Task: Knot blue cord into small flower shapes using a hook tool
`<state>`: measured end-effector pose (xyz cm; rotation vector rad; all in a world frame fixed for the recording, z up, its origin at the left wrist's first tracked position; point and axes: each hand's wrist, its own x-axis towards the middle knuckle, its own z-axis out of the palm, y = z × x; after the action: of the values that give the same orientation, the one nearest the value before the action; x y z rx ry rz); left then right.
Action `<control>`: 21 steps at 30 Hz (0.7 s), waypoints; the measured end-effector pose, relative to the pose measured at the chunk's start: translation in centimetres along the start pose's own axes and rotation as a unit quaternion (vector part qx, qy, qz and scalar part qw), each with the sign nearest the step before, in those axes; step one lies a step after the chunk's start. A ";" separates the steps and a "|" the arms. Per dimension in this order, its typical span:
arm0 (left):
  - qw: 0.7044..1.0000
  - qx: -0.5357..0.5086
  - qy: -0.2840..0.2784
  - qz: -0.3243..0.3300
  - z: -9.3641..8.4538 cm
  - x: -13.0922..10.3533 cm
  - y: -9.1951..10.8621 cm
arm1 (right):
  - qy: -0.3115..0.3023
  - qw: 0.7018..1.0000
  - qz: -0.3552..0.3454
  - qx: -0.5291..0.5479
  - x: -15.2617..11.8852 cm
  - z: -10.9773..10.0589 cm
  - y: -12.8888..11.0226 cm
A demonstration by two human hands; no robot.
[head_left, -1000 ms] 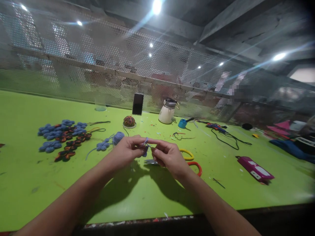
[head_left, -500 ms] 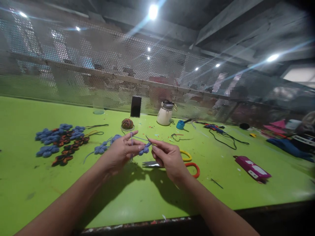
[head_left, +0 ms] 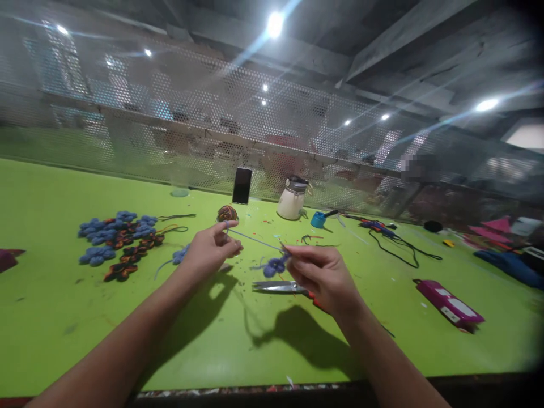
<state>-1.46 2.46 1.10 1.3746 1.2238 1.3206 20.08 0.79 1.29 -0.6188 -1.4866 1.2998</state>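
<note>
A strand of blue-purple yarn (head_left: 257, 239) is looped over the index finger of my left hand (head_left: 208, 249), whose thumb is bent towards the curled fingers. Tautly, the strand runs across to my right hand (head_left: 325, 275). There my thumb and fingers pinch a small blue-purple crocheted flower (head_left: 274, 267), which hangs above the table. A thin tip, apparently of a crochet hook (head_left: 283, 245), shows at my right fingertips; the rest is hidden. Beneath the right hand lie scissors (head_left: 278, 287), their handles mostly covered. Another blue crocheted piece (head_left: 179, 256) lies partly behind my left hand.
Blue and dark orange crocheted flowers (head_left: 121, 241) lie left on the green table (head_left: 204, 345). Behind stand a multicoloured yarn ball (head_left: 227, 214), phone (head_left: 242, 186), white jar (head_left: 291, 203) and blue pot (head_left: 317, 220). At right are a cable (head_left: 393, 249) and magenta case (head_left: 448, 303).
My right hand has moved right with the crocheted flower, away from my left hand. The left thumb has come off the flower, and the yarn between the hands is longer. The view has shifted slightly.
</note>
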 end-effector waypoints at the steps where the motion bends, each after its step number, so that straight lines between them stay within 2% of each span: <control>1: 1.000 0.002 0.018 0.003 -0.3 0.4 -0.3 | 0.009 1.000 -0.011 0.014 -0.3 -0.2 -0.6; 5: 0.997 -0.007 0.074 -0.005 -1.2 1.8 -1.4 | 0.105 0.988 -0.109 0.033 -1.2 -1.5 -3.4; 7: 0.997 -0.012 0.077 -0.004 -1.3 1.9 -1.5 | 0.144 0.974 -0.167 0.046 -1.3 -2.5 -4.5; 9: 0.998 -0.021 0.053 0.003 -1.0 1.5 -1.2 | 0.155 0.966 -0.195 0.064 -1.1 -3.4 -5.1; 13: 0.995 -0.077 -0.055 0.030 -0.3 -0.3 0.5 | 0.193 0.974 -0.104 0.063 0.2 -4.4 -3.9; 15: 0.985 -0.135 -0.091 0.053 -0.6 -1.1 1.6 | 0.171 0.982 -0.048 0.060 1.1 -4.5 -2.8; 16: 0.976 -0.181 -0.104 0.068 -0.8 -1.4 2.1 | 0.152 0.987 -0.019 0.056 1.6 -4.5 -2.2; 19: 0.913 -0.373 -0.135 0.089 -2.2 -1.8 3.3 | 0.119 0.991 0.020 0.054 2.4 -4.4 -0.7; 21: 0.903 -0.396 -0.130 0.105 -3.0 -1.8 3.6 | 0.105 0.992 0.026 0.058 2.7 -4.2 -0.1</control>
<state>-4.09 -0.01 4.62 1.0351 0.2750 1.4862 22.99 4.82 1.92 -0.7006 -1.2226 1.3085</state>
